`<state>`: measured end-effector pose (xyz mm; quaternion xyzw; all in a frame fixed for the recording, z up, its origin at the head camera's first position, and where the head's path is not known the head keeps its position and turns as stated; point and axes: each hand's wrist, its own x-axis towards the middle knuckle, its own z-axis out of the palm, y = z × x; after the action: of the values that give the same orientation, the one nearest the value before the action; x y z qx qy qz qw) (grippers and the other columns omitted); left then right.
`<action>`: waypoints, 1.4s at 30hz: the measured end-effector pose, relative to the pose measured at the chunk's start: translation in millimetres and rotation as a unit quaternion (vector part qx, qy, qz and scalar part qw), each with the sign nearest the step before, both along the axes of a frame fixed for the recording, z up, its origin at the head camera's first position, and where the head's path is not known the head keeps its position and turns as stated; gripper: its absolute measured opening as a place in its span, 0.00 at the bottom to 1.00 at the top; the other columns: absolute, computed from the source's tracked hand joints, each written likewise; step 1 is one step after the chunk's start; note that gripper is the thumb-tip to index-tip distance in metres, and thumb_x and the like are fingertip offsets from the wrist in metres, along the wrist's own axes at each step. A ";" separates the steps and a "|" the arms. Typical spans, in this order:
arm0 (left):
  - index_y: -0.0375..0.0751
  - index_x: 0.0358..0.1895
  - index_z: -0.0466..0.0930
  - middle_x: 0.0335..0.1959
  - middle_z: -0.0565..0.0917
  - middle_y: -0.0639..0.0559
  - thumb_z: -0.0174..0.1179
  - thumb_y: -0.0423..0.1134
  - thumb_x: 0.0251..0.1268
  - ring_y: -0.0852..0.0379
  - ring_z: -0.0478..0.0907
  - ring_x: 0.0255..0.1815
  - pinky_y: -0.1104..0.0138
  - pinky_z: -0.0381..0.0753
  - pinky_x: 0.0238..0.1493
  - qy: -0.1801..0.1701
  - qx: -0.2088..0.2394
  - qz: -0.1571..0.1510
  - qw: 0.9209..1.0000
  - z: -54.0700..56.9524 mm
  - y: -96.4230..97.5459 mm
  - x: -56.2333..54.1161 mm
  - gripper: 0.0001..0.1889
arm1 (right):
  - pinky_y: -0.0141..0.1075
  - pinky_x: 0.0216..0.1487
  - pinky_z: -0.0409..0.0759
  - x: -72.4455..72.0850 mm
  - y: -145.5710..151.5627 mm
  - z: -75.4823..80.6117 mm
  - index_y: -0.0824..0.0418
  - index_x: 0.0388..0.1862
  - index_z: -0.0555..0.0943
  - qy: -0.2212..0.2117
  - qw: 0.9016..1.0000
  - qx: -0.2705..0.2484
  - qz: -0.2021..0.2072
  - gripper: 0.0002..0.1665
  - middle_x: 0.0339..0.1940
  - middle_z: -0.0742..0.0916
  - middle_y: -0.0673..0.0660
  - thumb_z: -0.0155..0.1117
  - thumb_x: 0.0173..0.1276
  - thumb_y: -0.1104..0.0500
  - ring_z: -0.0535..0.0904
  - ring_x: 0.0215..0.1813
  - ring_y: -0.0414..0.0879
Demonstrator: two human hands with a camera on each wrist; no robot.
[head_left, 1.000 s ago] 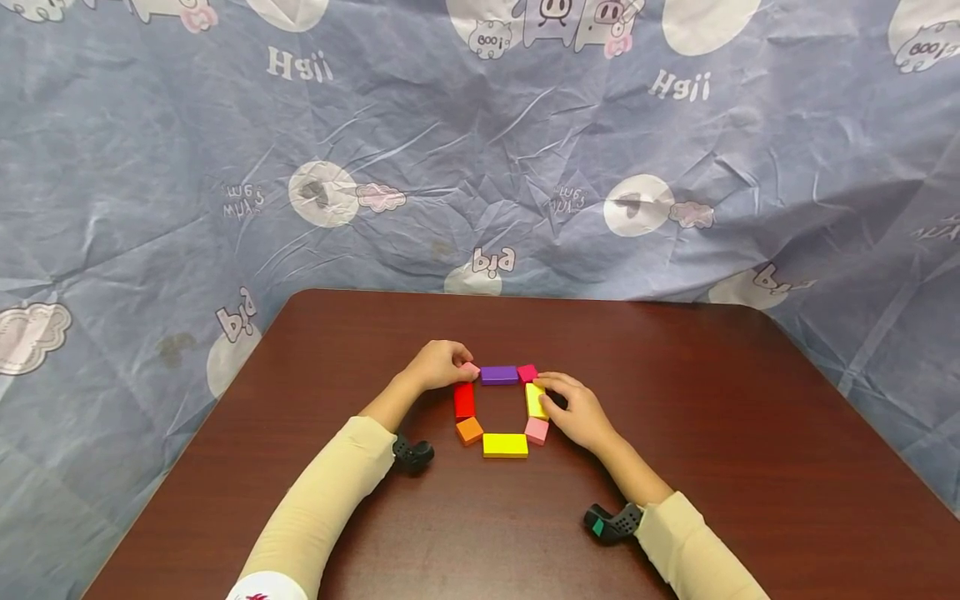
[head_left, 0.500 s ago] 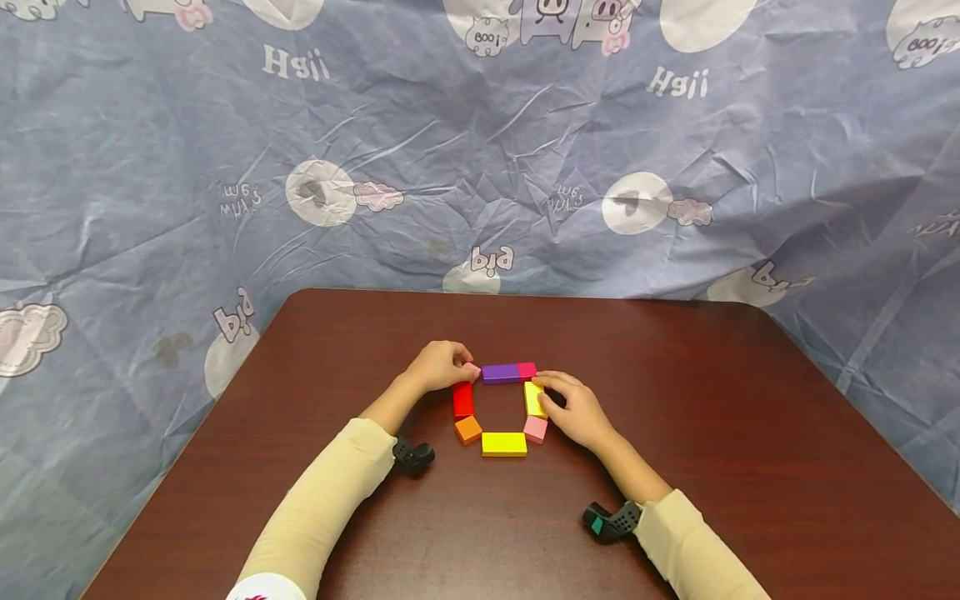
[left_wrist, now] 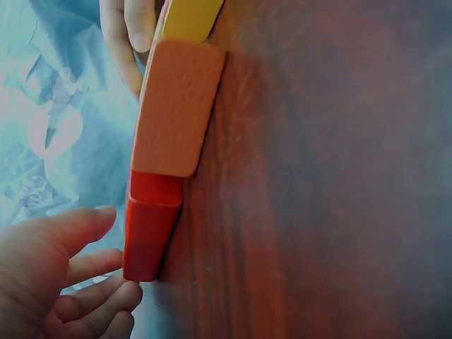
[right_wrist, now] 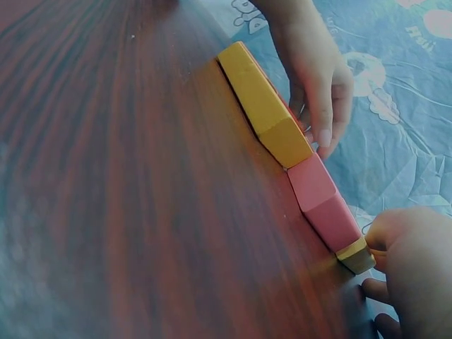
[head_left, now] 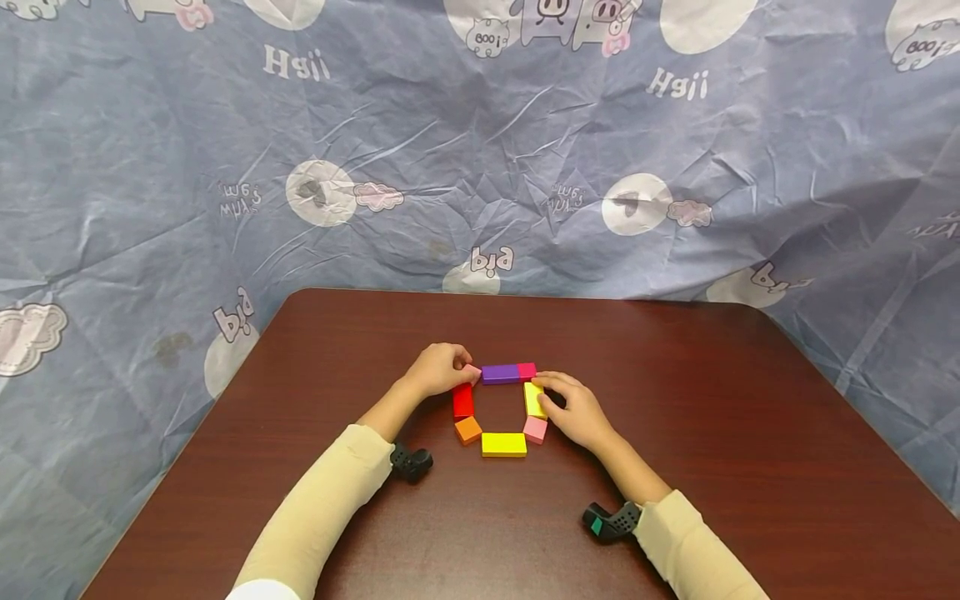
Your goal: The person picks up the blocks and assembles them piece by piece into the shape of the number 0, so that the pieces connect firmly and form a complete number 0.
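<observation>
In the head view, wooden blocks form a ring on the table. My left hand (head_left: 438, 369) pinches a small pink block (head_left: 471, 374) at the ring's far left corner, beside the red block (head_left: 463, 402). In the left wrist view that pink block is hidden, and the fingers sit by the red block's end. My right hand (head_left: 576, 408) holds the yellow block (head_left: 535, 400) on the right side, thumb on its outer side and a fingertip at its far end. Close by that fingertip is the magenta block (head_left: 527, 372), flush against the purple block (head_left: 500, 375).
An orange block (head_left: 468, 430), another yellow block (head_left: 504, 445) and a second pink block (head_left: 535, 430) make up the ring's near side. Brown table (head_left: 675, 433) surrounds it. A patterned blue cloth (head_left: 420, 167) hangs behind the table's far edge.
The magenta block has turned from a slant into line with the purple block. The pink block in my left hand has shifted slightly and turned. My right hand has hardly moved.
</observation>
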<state>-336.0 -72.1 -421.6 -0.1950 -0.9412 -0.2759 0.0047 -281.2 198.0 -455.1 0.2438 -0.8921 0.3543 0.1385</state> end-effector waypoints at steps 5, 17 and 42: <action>0.39 0.45 0.84 0.39 0.81 0.48 0.65 0.48 0.63 0.52 0.77 0.41 0.61 0.78 0.47 0.074 -0.006 -0.021 0.997 -2.5 -6.3 17.9 0.16 | 0.54 0.63 0.69 -1.2 -1.7 0.2 0.64 0.55 0.82 -0.012 1.000 -0.011 0.000 0.19 0.57 0.83 0.59 0.64 0.66 0.62 0.75 0.61 0.56; 0.37 0.63 0.76 0.62 0.76 0.43 0.61 0.45 0.67 0.46 0.70 0.65 0.55 0.67 0.65 0.130 -0.021 -0.083 0.988 -17.0 -16.3 59.4 0.24 | 0.55 0.61 0.70 -27.9 -22.2 32.4 0.65 0.52 0.84 -0.028 0.998 0.045 0.026 0.17 0.52 0.85 0.60 0.68 0.63 0.62 0.76 0.58 0.58; 0.38 0.65 0.75 0.63 0.76 0.45 0.57 0.44 0.70 0.48 0.70 0.66 0.56 0.66 0.66 0.108 -0.024 -0.086 0.990 -23.8 -18.8 58.1 0.23 | 0.46 0.49 0.79 -65.0 -44.6 46.4 0.67 0.54 0.81 -0.083 0.993 0.081 0.004 0.21 0.49 0.85 0.63 0.69 0.63 0.62 0.79 0.45 0.54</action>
<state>-277.9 -90.9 -445.4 -0.3037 -0.9214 -0.2297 0.0780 -346.2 153.4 -408.7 0.2274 -0.9253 0.3007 0.0421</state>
